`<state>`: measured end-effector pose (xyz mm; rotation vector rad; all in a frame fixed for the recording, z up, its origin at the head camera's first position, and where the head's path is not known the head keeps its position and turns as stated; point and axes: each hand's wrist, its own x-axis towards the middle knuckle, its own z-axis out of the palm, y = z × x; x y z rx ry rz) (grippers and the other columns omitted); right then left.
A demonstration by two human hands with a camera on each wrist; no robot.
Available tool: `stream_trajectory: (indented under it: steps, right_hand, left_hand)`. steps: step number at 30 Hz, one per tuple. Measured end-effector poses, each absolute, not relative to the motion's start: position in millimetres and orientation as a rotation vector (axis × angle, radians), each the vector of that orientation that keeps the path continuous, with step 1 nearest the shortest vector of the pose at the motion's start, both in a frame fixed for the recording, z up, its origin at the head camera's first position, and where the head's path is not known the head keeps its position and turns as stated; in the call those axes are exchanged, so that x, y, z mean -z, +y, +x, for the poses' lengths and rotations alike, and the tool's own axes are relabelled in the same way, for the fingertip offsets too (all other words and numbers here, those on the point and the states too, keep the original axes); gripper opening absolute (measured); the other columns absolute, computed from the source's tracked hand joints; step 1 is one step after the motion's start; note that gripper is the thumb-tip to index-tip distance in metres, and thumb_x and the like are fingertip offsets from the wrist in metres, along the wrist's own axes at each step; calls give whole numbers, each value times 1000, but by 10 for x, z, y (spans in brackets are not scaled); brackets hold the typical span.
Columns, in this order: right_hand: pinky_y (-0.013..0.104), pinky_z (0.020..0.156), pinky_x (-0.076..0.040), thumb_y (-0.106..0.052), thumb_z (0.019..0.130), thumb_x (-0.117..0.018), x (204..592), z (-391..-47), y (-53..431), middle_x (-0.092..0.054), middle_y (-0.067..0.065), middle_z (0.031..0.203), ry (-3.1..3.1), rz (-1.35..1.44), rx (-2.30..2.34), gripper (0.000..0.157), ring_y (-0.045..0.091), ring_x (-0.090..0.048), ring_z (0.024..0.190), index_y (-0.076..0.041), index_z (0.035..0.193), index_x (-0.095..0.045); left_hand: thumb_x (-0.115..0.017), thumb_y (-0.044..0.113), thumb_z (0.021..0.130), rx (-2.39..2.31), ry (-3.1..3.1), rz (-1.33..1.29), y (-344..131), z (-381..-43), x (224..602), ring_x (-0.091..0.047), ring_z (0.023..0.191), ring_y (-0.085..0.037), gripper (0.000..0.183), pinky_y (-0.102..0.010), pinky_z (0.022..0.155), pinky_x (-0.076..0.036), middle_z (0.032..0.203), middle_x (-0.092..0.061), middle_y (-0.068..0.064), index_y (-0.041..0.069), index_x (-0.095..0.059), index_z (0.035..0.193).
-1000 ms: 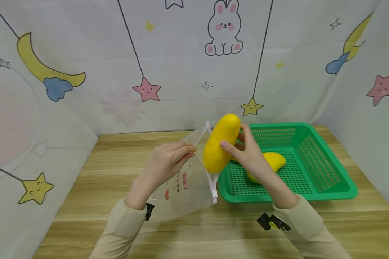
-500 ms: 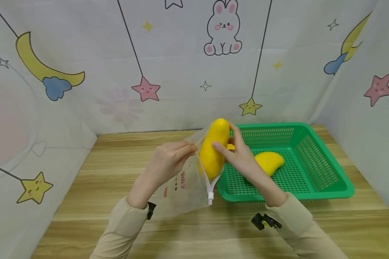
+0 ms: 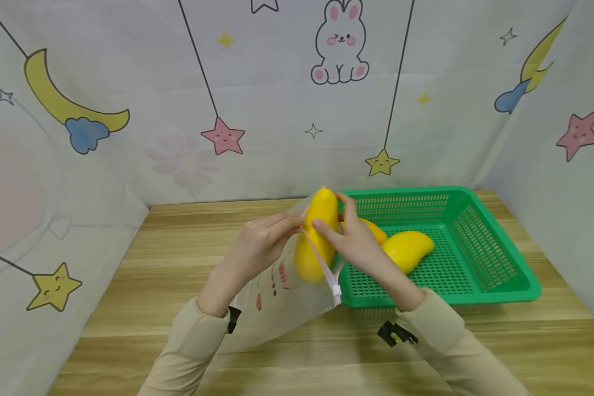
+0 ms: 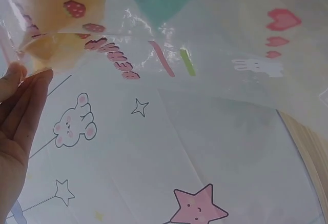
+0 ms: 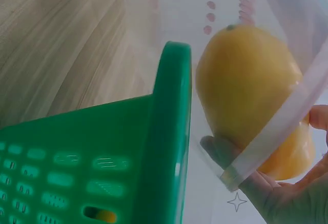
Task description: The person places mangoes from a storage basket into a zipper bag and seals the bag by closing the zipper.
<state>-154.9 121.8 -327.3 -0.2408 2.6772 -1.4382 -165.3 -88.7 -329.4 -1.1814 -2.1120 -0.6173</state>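
Note:
My right hand (image 3: 353,236) grips a yellow mango (image 3: 323,206), thumb on its near side and fingers behind. The mango's lower part is inside a clear zip bag (image 3: 277,313) printed with small red pictures and letters. At the bag's mouth my left hand (image 3: 259,242) pinches the rim between thumb and fingers. The right wrist view shows the mango (image 5: 246,85) through the plastic, with the pale zip strip (image 5: 287,121) crossing over it and my thumb. In the left wrist view, the bag (image 4: 205,65) hangs from my left fingertips (image 4: 43,78).
A green plastic basket (image 3: 512,286) stands to the right on the wooden table (image 3: 178,231), close beside the bag. Within it lie a yellow mango (image 3: 410,248) and another (image 3: 373,230) partly behind my right hand. A patterned white cloth (image 3: 277,165) stands behind.
My right hand has moved left and down with the mango, whose lower end went from above the bag's mouth to inside it. My left hand keeps its pinch on the rim, barely moving.

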Motion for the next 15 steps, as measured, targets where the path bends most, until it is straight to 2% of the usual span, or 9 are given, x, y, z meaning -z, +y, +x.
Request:
stream_trajectory:
  steps: [10,15]
  right_hand:
    - [49,90,-56,-63,91,-49,3274,-1586,1167,-50,21,141,2674,-265,1249,86,37,-61,116,-16,152,-11]
    - [46,89,-57,-63,91,-49,3257,-1603,1144,-52,20,140,2686,-268,1213,84,35,-62,114,-18,152,-13]
  left_hand:
    - [-73,2,81,640,-2148,-1158,-883,-1640,3273,-73,85,-21,22,-26,74,-60,96,-74,-9,2,-72,103]
    - [-73,1,81,660,-2135,-1160,-884,-1651,3264,-73,81,-20,20,-24,71,-60,93,-75,-9,3,-71,101]
